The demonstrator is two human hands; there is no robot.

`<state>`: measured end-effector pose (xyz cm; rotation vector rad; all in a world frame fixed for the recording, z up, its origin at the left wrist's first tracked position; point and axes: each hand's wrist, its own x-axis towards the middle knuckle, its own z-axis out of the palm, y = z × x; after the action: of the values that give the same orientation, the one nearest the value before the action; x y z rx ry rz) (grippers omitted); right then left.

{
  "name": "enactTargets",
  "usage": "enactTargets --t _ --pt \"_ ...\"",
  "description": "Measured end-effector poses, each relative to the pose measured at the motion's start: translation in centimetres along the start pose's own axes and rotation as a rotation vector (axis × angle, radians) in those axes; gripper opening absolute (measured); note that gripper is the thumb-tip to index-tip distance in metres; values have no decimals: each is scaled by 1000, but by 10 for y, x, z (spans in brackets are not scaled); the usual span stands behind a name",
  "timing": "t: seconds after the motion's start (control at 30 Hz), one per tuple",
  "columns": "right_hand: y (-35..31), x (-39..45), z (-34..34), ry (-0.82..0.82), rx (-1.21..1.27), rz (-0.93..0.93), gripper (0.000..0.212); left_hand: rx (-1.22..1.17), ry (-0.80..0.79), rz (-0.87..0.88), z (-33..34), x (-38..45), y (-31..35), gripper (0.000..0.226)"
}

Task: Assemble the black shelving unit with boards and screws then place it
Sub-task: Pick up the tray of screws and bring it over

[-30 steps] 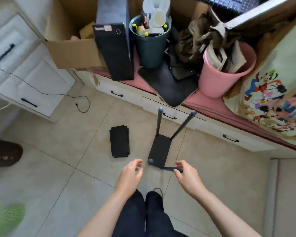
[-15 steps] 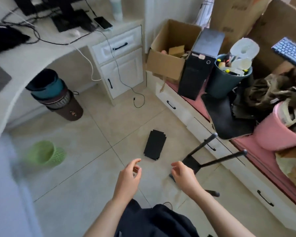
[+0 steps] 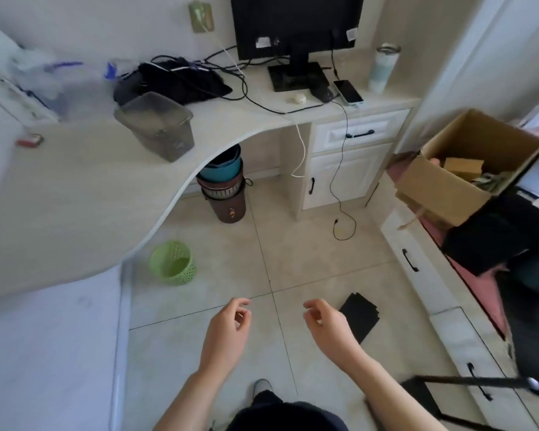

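Observation:
A stack of flat black boards (image 3: 360, 315) lies on the tiled floor, partly hidden behind my right hand (image 3: 324, 325). The partly built black shelf frame (image 3: 467, 382), a board with thin poles, rests on the floor at the lower right, mostly cut off by the frame edge. My left hand (image 3: 227, 328) hovers over the floor left of my right hand. Both hands hang with loosely curled fingers and hold nothing. No screws are visible.
A curved beige desk (image 3: 84, 194) with a monitor (image 3: 296, 24), cables and a grey box (image 3: 157, 126) fills the left and back. Stacked bins (image 3: 224, 188) and a green basket (image 3: 173, 262) stand on the floor. A cardboard box (image 3: 467, 169) sits on the drawer bench (image 3: 423, 275) at right.
My view has swung left, from the bench toward the desk. My right hand let go of the shelf frame, which now lies at the lower right. Both hands are free.

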<state>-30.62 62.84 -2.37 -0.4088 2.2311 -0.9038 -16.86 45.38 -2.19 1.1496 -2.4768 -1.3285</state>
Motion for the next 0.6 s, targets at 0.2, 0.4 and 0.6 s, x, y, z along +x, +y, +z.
enactTargets --t 0.2,0.4,0.6 --pt "-66 67 12 -86 -58 -105 26 -53 145 -55 -43 52 -13 18" --pt "-119 134 5 -147 -106 -178 25 -142 249 -131 -66 108 -7 16" --pt "-170 213 -11 -232 -170 -244 23 -189 389 -220 -84 176 8 20"
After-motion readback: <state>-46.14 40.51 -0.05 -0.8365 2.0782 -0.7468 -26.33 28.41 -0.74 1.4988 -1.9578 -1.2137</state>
